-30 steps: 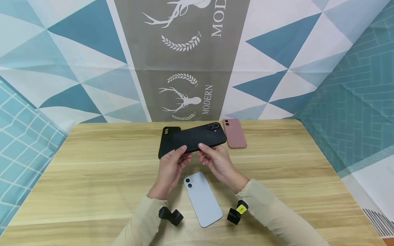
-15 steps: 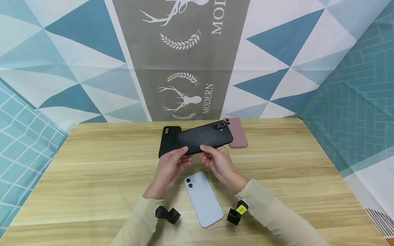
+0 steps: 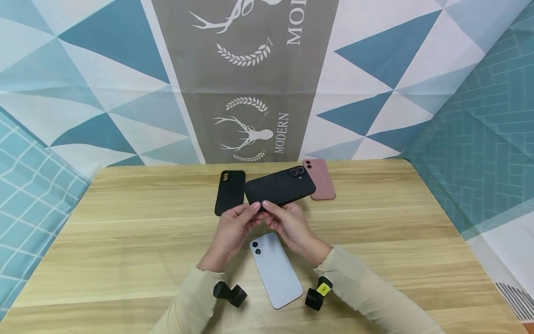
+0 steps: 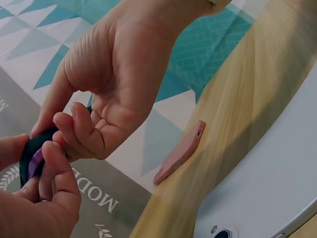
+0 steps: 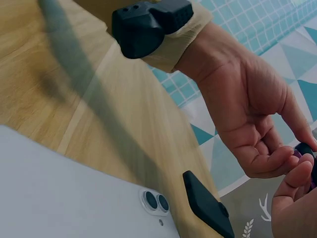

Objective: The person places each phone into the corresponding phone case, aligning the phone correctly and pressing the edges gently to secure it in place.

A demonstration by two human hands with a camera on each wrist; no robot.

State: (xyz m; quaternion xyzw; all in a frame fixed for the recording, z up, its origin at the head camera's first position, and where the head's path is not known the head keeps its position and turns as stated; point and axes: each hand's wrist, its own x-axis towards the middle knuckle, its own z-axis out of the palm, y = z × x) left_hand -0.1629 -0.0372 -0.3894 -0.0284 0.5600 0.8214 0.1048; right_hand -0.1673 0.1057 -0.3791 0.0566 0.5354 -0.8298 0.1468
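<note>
A phone in a black case (image 3: pixel 279 185), camera lenses at its upper right corner, is held tilted over the far part of the table. My left hand (image 3: pixel 232 227) pinches its lower left corner, thumb on top. Close beside it, my right hand (image 3: pixel 295 229) grips the lower edge, its thumb almost meeting the left one. In the left wrist view, a purple patch (image 4: pixel 36 162) shows on the black piece between the fingers, which hide most of it. A white phone (image 3: pixel 277 273) lies lens side up below the hands, between the forearms.
A black phone case (image 3: pixel 230 192) lies at the back, just left of the held phone. To the right, a pink phone case (image 3: pixel 323 184) is partly overlapped by it. Patterned cloth (image 3: pixel 246 83) rises behind the wooden table (image 3: pixel 125 260).
The held phone has shifted right, uncovering more of the black case and overlapping the pink one. Both thumbs have come together near its lower left corner.
</note>
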